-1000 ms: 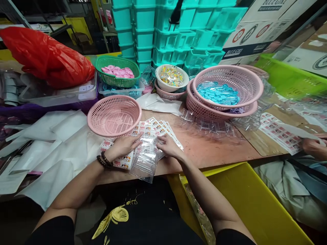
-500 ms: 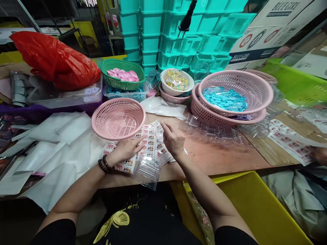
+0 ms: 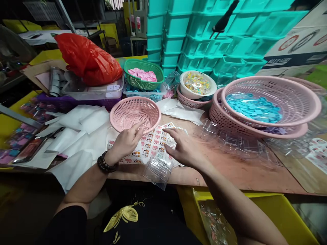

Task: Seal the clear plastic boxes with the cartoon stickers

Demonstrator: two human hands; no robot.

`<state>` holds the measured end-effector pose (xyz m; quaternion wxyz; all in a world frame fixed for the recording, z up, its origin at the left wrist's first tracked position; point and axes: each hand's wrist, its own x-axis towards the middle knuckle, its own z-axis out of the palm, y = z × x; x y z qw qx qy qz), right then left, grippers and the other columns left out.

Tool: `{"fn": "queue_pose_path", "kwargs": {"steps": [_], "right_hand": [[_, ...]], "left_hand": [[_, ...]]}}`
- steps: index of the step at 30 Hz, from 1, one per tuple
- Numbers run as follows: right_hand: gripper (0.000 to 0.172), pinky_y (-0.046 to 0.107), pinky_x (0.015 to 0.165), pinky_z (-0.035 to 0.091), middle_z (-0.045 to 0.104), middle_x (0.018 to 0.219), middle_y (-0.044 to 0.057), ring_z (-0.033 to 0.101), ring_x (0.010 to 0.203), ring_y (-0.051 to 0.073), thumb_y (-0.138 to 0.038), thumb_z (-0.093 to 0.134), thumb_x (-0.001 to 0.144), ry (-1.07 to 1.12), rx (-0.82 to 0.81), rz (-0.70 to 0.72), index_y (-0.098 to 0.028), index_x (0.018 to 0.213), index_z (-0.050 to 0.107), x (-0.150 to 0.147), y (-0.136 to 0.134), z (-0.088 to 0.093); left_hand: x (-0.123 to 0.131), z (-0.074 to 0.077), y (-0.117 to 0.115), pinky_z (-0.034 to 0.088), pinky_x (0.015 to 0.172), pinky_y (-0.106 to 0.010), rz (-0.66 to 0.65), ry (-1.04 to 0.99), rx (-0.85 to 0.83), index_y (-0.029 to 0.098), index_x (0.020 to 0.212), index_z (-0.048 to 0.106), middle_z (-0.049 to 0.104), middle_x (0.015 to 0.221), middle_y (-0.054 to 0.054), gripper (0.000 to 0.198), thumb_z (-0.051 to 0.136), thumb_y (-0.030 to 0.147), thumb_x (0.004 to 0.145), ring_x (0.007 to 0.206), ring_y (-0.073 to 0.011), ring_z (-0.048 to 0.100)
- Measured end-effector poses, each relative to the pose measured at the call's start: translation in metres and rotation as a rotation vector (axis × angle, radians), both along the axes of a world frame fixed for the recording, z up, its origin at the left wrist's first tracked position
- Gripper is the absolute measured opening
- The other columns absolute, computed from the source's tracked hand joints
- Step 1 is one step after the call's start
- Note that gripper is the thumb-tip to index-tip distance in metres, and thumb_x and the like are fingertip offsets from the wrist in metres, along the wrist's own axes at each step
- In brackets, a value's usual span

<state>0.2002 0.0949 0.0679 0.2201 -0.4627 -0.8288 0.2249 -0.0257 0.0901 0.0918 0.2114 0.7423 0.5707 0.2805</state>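
My left hand [image 3: 126, 144], with a beaded bracelet at the wrist, is at the front rim of an empty pink plastic basket [image 3: 119, 115]. Its fingers reach over the rim and look closed on it. Thumb and fingers apart, my right hand [image 3: 181, 144] hovers open over sticker sheets [image 3: 150, 144] printed with cartoon cats and pink lettering. It holds nothing that I can see. Below and between the hands, a clear plastic blister case [image 3: 158, 172] lies at the table's front edge, partly over the sheets.
White paper pieces [image 3: 76, 136] are heaped at left. Behind stand a red bag [image 3: 89, 61], a green basket [image 3: 144, 83] of pink pieces and a white bowl [image 3: 184, 86]. Stacked pink baskets [image 3: 301, 102] with blue pieces and clear cases [image 3: 232, 143] are at right; turquoise bins [image 3: 173, 37] rise behind.
The view has swung left. My left hand has moved from the sheets to the basket's rim, and the basket sits slightly farther back, baring more sheets. My right hand's pointing fingers have spread.
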Motion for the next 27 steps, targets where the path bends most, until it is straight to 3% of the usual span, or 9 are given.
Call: {"fn": "queue_pose_path", "kwargs": {"steps": [3, 5, 8, 10, 13, 15, 18, 21, 27], "right_hand": [[0.062, 0.04, 0.083, 0.056, 0.071, 0.107, 0.008, 0.066, 0.096, 0.023, -0.05, 0.075, 0.077, 0.512, -0.39, 0.145, -0.02, 0.129, 0.058, -0.042, -0.009, 0.013], [0.051, 0.037, 0.077, 0.057, 0.072, 0.089, 0.003, 0.067, 0.082, 0.019, -0.057, 0.078, 0.072, 0.732, -0.605, 0.205, -0.019, 0.104, 0.067, -0.064, -0.012, 0.016], [0.038, 0.036, 0.078, 0.058, 0.072, 0.082, 0.001, 0.067, 0.078, 0.017, -0.052, 0.082, 0.069, 0.972, -0.641, 0.129, -0.021, 0.086, 0.067, -0.071, -0.014, 0.022], [0.036, 0.034, 0.076, 0.058, 0.073, 0.083, 0.0, 0.067, 0.076, 0.017, -0.047, 0.085, 0.067, 1.052, -0.6, 0.071, -0.023, 0.086, 0.067, -0.063, -0.016, 0.027], [0.037, 0.034, 0.074, 0.058, 0.072, 0.081, 0.001, 0.067, 0.076, 0.017, -0.048, 0.085, 0.068, 1.01, -0.587, 0.081, -0.023, 0.086, 0.066, -0.047, -0.017, 0.036], [0.041, 0.037, 0.078, 0.058, 0.072, 0.09, 0.003, 0.068, 0.083, 0.019, -0.051, 0.082, 0.07, 0.898, -0.533, 0.096, -0.022, 0.094, 0.067, -0.037, -0.017, 0.044], [0.047, 0.042, 0.093, 0.053, 0.068, 0.114, 0.007, 0.063, 0.106, 0.024, -0.051, 0.079, 0.073, 0.693, -0.242, 0.064, -0.025, 0.111, 0.067, -0.029, -0.016, 0.059], [0.023, 0.042, 0.096, 0.049, 0.068, 0.105, 0.006, 0.061, 0.105, 0.023, -0.044, 0.072, 0.082, 0.512, -0.048, 0.105, -0.024, 0.094, 0.072, -0.033, -0.013, 0.068], [0.023, 0.03, 0.072, 0.047, 0.065, 0.075, 0.001, 0.057, 0.075, 0.016, -0.041, 0.068, 0.086, 0.503, -0.197, 0.237, -0.021, 0.075, 0.07, -0.05, -0.006, 0.068]], "left_hand": [[-0.001, 0.014, -0.006, 0.053, 0.077, -0.031, 0.016, -0.067, 0.071, 0.015, 0.144, 0.051, 0.074, 0.084, -0.005, 0.05, 0.041, 0.041, 0.103, 0.074, -0.0175, 0.067], [-0.013, 0.024, -0.013, 0.054, 0.079, -0.03, 0.059, -0.143, 0.164, 0.017, 0.145, 0.049, 0.073, 0.09, -0.005, 0.056, 0.045, 0.05, 0.1, 0.079, -0.017, 0.067], [-0.045, 0.032, -0.026, 0.052, 0.098, -0.038, 0.195, -0.317, 0.369, 0.02, 0.148, 0.043, 0.063, 0.132, -0.012, 0.085, 0.066, 0.066, 0.081, 0.119, -0.0263, 0.061], [-0.062, 0.029, -0.034, 0.052, 0.1, -0.043, 0.174, -0.507, 0.272, 0.019, 0.145, 0.047, 0.061, 0.137, -0.015, 0.094, 0.074, 0.069, 0.07, 0.126, -0.032, 0.058], [-0.064, 0.019, -0.04, 0.06, 0.086, -0.045, 0.011, -0.793, -0.171, 0.013, 0.12, 0.066, 0.076, 0.107, -0.015, 0.069, 0.076, 0.063, 0.073, 0.103, -0.0324, 0.072], [-0.056, 0.013, -0.038, 0.062, 0.081, -0.044, -0.017, -0.902, -0.313, 0.012, 0.099, 0.074, 0.078, 0.089, -0.012, 0.052, 0.081, 0.055, 0.071, 0.088, -0.0295, 0.075], [-0.044, 0.011, -0.035, 0.064, 0.077, -0.039, -0.032, -0.946, -0.32, 0.012, 0.083, 0.075, 0.079, 0.08, -0.009, 0.039, 0.087, 0.046, 0.067, 0.077, -0.0246, 0.076], [-0.039, 0.016, -0.035, 0.064, 0.076, -0.035, -0.073, -0.927, -0.269, 0.012, 0.084, 0.077, 0.08, 0.082, -0.008, 0.032, 0.087, 0.04, 0.07, 0.077, -0.0229, 0.076], [-0.033, 0.015, -0.037, 0.063, 0.086, -0.039, -0.118, -0.828, -0.201, 0.013, 0.094, 0.08, 0.08, 0.096, -0.011, 0.031, 0.087, 0.032, 0.07, 0.091, -0.0266, 0.077]]}}
